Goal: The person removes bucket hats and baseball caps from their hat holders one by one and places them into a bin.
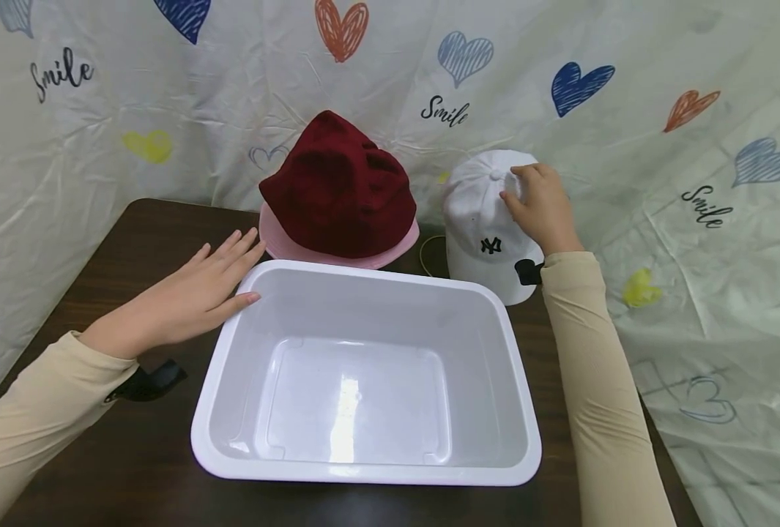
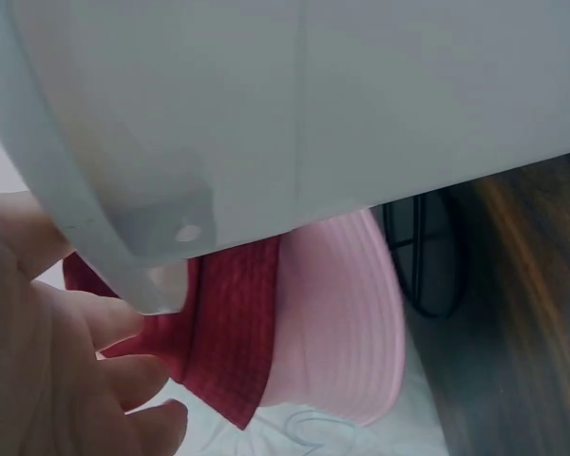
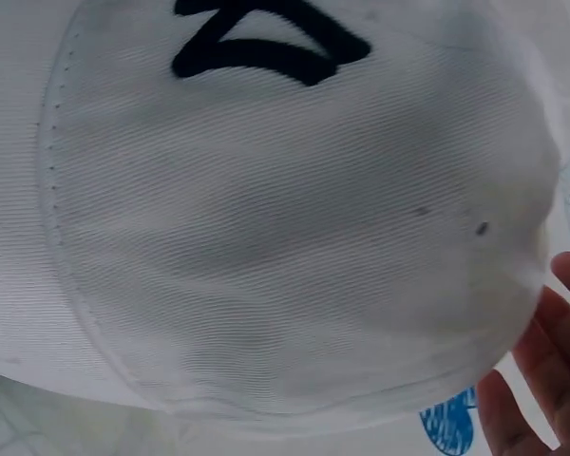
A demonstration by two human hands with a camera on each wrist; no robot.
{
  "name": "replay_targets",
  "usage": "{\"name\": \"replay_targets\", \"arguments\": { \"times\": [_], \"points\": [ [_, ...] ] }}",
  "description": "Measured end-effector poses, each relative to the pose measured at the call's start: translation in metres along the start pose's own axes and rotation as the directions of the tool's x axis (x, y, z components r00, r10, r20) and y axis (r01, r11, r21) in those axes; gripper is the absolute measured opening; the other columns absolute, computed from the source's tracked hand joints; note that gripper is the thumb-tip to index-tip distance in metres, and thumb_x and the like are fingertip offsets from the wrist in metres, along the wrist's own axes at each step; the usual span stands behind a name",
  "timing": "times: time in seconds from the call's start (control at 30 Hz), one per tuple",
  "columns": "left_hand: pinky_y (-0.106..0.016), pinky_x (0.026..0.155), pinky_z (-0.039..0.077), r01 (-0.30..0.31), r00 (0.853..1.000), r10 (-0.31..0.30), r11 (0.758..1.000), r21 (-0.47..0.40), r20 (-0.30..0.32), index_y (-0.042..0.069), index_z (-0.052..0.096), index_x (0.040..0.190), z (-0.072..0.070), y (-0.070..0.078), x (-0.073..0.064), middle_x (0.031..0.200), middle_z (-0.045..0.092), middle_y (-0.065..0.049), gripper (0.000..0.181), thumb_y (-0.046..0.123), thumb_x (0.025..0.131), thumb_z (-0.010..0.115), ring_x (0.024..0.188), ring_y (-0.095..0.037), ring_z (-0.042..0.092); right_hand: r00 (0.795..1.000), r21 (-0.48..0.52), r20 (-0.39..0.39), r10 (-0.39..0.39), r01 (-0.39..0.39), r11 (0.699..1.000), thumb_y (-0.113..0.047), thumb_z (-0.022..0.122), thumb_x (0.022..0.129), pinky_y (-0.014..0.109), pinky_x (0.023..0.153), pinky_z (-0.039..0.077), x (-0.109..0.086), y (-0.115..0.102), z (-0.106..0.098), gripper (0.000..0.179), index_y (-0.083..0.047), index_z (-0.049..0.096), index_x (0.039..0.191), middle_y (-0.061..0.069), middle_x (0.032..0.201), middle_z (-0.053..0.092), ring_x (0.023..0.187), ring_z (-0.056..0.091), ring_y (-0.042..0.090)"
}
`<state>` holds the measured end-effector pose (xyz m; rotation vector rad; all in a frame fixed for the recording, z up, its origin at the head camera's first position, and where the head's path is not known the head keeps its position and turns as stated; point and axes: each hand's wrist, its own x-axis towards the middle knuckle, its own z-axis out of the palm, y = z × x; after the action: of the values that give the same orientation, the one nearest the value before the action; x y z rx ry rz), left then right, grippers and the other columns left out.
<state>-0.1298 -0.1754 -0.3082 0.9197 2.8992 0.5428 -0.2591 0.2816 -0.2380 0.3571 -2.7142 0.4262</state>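
A white plastic basin [image 1: 363,472] stands on the dark table in front of me. My left hand [image 1: 195,293], fingers extended, rests at its back left corner, the thumb over the rim. Behind the basin, a dark red bucket hat [image 1: 340,190] sits over a pink bucket hat [image 1: 390,252]; both also show past the basin in the left wrist view. At the back right, a white baseball cap [image 1: 475,208] with a black NY logo stands upright, brim downward. My right hand [image 1: 544,208] is at its crown, with loosely bent fingertips beside the fabric.
A thin wire loop [image 1: 429,256] shows between the hats and the cap. The dark wooden table [image 1: 132,446] reaches back to a pale curtain [image 1: 205,117] printed with hearts and "Smile". Each wrist carries a black strap mount.
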Motion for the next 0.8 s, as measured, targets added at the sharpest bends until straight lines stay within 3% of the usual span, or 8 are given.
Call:
{"name": "replay_targets", "arguments": {
  "times": [0.27,0.57,0.8],
  "points": [
    [-0.058,0.11,0.006,0.025,1.0,-0.024,0.998,-0.058,0.007,0.006,0.014,0.151,0.004,-0.001,-0.002,0.157,0.004,-0.013,0.067,0.038,0.1,0.042,0.143,-0.033,0.002,0.994,0.047,-0.106,0.018,-0.013,0.999,-0.001,0.064,0.084,0.05,0.098,0.033,0.005,0.011,0.008,0.035,0.016,0.057,0.113,0.032,0.112,0.051,0.111,0.044,0.045],
    [-0.059,0.11,0.007,0.031,1.0,-0.03,0.998,-0.05,0.009,0.008,0.018,0.151,0.004,-0.001,-0.003,0.158,0.003,-0.012,0.065,0.038,0.099,0.043,0.143,-0.032,0.003,0.977,0.096,-0.199,0.079,-0.06,0.994,-0.002,0.069,0.081,0.047,0.089,0.037,0.007,0.015,0.015,0.028,0.014,0.062,0.103,0.027,0.101,0.049,0.099,0.048,0.04],
    [-0.061,0.109,0.007,0.008,1.0,-0.008,1.0,-0.02,-0.01,0.007,0.019,0.151,0.006,-0.001,-0.003,0.157,0.006,-0.014,0.062,0.036,0.101,0.04,0.143,-0.034,0.004,0.969,0.112,-0.213,0.126,-0.104,0.988,-0.003,0.068,0.082,0.045,0.087,0.04,0.008,0.017,0.016,0.023,0.012,0.062,0.099,0.025,0.102,0.048,0.096,0.051,0.039]
  ]
}}
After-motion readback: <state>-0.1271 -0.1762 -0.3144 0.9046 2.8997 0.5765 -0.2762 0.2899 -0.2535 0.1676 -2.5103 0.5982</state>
